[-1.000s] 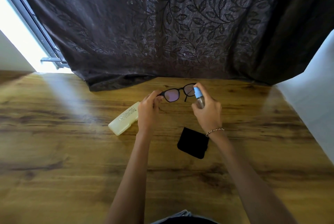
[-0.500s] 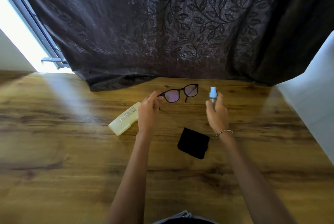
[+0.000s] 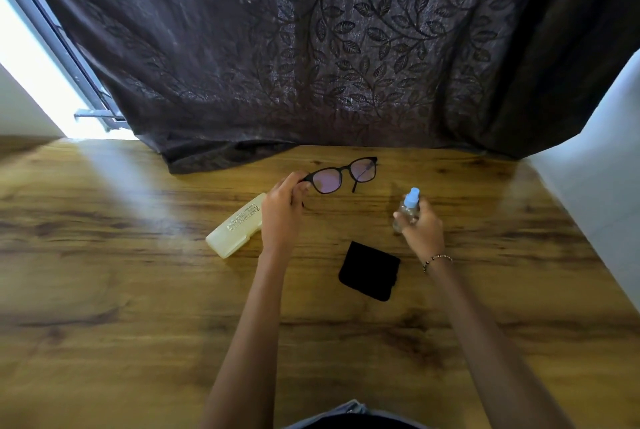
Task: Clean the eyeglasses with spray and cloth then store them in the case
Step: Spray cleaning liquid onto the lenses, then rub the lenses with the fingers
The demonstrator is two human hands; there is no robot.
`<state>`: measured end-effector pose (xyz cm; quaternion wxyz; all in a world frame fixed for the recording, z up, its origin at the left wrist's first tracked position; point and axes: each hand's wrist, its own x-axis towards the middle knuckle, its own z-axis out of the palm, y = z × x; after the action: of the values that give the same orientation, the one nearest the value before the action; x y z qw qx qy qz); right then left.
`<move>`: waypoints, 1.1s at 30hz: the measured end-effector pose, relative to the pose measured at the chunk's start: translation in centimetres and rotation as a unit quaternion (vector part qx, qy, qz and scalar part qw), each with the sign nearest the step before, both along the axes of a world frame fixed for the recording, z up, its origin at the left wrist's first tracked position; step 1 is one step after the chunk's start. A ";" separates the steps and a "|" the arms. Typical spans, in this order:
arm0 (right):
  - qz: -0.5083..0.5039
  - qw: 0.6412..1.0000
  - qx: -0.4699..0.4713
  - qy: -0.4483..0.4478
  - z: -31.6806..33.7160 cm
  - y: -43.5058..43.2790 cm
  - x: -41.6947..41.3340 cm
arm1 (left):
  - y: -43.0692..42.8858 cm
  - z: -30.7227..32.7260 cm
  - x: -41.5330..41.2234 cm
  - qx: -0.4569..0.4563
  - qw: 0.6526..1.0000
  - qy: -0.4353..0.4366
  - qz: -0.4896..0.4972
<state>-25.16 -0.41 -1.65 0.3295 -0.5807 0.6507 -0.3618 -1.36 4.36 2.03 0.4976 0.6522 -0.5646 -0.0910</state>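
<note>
Above the table (image 3: 138, 290), hands grip: left (image 3: 282, 217) eyeglasses (image 3: 341, 175), right (image 3: 424, 231) spray bottle (image 3: 408, 208).

Domestic room, apparently in a home. A wood-grain tabletop (image 3: 104, 290) stands by a window, whose metal frame (image 3: 65, 47) shows at the left with bright daylight beside it. A heavy dark curtain (image 3: 311, 47) embroidered with leafy vines drapes onto the table's far edge. A plain white wall (image 3: 602, 179) closes the right side.

Daylight from the window (image 3: 31, 82) glares across the table (image 3: 104, 220); edges bend
</note>
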 end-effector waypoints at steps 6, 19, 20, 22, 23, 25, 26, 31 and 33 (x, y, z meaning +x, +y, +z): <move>0.002 1.000 0.028 -0.002 0.9 0.6 -0.6 | 0.1 -0.1 0.0 0.012 1.000 0.004 -0.002; 0.187 0.948 -0.004 0.258 -1.0 5.4 1.8 | 0.4 -0.1 0.0 0.005 1.000 -0.003 -0.006; 0.184 0.950 0.002 0.251 -1.0 5.3 2.0 | 0.4 -0.1 0.0 0.005 1.000 -0.001 -0.008; 0.166 0.962 0.014 0.218 -0.8 5.1 2.2 | 0.4 -0.1 0.1 0.006 1.000 0.003 -0.008; 0.160 0.968 0.026 0.193 -0.6 5.1 2.3 | 0.4 -0.1 0.1 0.007 1.000 0.005 -0.009; 0.134 0.983 0.057 0.110 -0.1 5.3 2.6 | 0.4 -0.2 0.3 0.006 1.000 0.014 -0.016; 0.105 0.991 0.079 0.037 0.3 5.4 2.9 | 0.4 -0.3 0.3 0.004 1.000 0.019 -0.020; 0.005 0.867 0.216 -0.450 3.2 5.5 3.6 | 0.5 -0.5 0.4 -0.003 0.999 0.035 -0.033; 0.007 0.865 0.177 -0.470 4.6 5.4 4.1 | 0.6 -0.4 0.4 0.002 0.998 0.036 -0.044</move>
<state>-21.09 4.99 2.90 0.6960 -0.2784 0.4679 -0.4681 -0.94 4.97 1.61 0.5118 0.6240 -0.5742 -0.1378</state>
